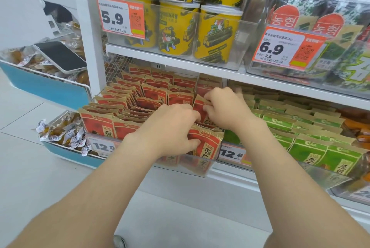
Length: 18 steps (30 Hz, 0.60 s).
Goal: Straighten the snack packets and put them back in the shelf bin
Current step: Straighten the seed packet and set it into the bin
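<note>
Both hands work among the red snack packets on the lower shelf.

Head view: the left hand grips the front packet at the right end of the clear shelf bin, thumb on its face and fingers curled behind it. The right hand pinches the top edge of a packet just behind. The other red snack packets stand in rows in the bin, several leaning. Green packets fill the neighbouring bin, and yellow tubs stand on the shelf above.
</note>
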Motion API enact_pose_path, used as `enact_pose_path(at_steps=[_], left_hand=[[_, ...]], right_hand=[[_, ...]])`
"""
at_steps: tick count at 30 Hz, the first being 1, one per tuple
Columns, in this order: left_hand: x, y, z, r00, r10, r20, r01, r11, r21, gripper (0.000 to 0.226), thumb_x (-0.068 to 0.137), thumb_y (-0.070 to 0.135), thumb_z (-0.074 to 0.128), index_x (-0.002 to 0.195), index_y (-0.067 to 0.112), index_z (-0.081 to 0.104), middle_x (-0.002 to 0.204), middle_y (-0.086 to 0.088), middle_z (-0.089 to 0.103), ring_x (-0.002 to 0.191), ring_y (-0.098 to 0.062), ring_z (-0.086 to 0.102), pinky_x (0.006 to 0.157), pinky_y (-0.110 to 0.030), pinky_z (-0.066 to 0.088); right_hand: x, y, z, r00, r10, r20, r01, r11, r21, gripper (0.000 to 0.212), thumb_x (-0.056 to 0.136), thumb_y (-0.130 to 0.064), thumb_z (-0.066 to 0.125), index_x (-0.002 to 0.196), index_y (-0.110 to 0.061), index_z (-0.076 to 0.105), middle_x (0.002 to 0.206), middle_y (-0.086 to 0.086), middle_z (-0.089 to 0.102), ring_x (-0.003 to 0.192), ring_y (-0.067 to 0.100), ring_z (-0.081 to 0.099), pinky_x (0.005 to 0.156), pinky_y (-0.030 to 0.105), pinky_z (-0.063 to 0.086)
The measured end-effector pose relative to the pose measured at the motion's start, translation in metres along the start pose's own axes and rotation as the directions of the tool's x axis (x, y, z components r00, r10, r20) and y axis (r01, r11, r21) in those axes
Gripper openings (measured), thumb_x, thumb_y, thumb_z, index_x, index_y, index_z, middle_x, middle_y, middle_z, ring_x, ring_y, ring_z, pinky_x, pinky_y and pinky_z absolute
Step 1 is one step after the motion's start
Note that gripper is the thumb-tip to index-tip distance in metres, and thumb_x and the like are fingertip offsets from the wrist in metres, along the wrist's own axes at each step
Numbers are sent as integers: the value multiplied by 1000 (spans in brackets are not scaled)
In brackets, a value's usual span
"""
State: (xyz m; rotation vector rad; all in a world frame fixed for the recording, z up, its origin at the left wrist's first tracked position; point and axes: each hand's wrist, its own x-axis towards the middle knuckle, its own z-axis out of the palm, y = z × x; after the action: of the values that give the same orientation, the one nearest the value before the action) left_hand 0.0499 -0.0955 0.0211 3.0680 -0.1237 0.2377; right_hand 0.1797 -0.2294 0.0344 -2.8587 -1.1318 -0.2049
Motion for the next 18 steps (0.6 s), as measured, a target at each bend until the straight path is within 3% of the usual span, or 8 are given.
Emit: enact_pose_path(at_steps=[2, 4, 8, 10, 12, 14, 16, 18], left_hand=[[-2, 2, 0, 1000, -10, -7, 10, 1000, -5, 65, 91, 66, 64, 142, 27, 63, 127, 7, 66, 119, -19, 63, 102, -47, 51], [-6, 5, -1, 999, -32, -3, 31, 999, -41, 75, 86, 74, 58, 144, 27, 62, 127, 8, 67, 122, -19, 61, 102, -46, 48], [-13, 14, -8, 991, -108, -82, 90, 976, -200, 67, 92, 73, 37, 128, 28, 70, 118, 9, 67, 115, -20, 56, 103, -49, 47], [-12, 18, -10, 960, -149, -238, 80, 958, -277, 39, 100, 58, 47, 112, 26, 64, 107, 9, 60, 103, -20, 54, 95, -49, 49], [-11, 26, -12, 877, -207, -433, 20, 917, -399, 16, 105, 34, 55, 108, 18, 52, 106, 3, 51, 98, -22, 50, 90, -48, 48], [-10, 36, -16, 765, -253, -592, -112, 853, -510, 9, 109, 20, 51, 112, 13, 46, 118, -2, 50, 107, -24, 52, 94, -48, 48], [-10, 49, -27, 714, -272, -645, -244, 767, -594, 6, 113, 16, 45, 117, 16, 40, 124, -2, 56, 110, -21, 60, 91, -43, 52], [-12, 61, -36, 707, -250, -662, -319, 723, -613, 9, 115, 13, 41, 120, 19, 36, 105, 3, 60, 85, -13, 62, 71, -31, 48]], right_hand=[[-15, 2, -5, 995, -56, -77, 59, 998, 38, 31, 106, -24, 60, 77, -27, 50, 82, -3, 59, 98, 36, 67, 78, 42, 45], [-31, 2, -12, 986, -70, -151, 81, 994, 73, 27, 107, -25, 59, 80, -25, 54, 83, -2, 60, 92, 35, 65, 66, 37, 39], [-59, 3, -26, 917, -97, -387, 136, 988, 73, 13, 106, -29, 60, 106, -25, 73, 99, -2, 70, 94, 34, 69, 66, 40, 53], [-70, 5, -32, 840, -75, -537, 171, 977, 131, 15, 104, -27, 64, 114, -25, 75, 101, -2, 74, 93, 32, 71, 68, 41, 57], [-80, 4, -40, 756, -18, -654, 228, 944, 238, 14, 103, -24, 68, 114, -22, 76, 100, -5, 76, 90, 25, 71, 71, 41, 57], [-91, 0, -50, 671, 78, -737, 318, 868, 382, 11, 103, -21, 72, 111, -16, 77, 95, -8, 76, 82, 14, 70, 72, 36, 57], [-101, -9, -60, 619, 225, -753, 381, 752, 538, 8, 101, -19, 76, 107, -14, 78, 85, -11, 73, 74, 6, 65, 70, 29, 54], [-108, -16, -66, 631, 371, -681, 428, 565, 705, 7, 100, -20, 77, 105, -15, 79, 82, -9, 74, 73, 10, 67, 70, 38, 57]])
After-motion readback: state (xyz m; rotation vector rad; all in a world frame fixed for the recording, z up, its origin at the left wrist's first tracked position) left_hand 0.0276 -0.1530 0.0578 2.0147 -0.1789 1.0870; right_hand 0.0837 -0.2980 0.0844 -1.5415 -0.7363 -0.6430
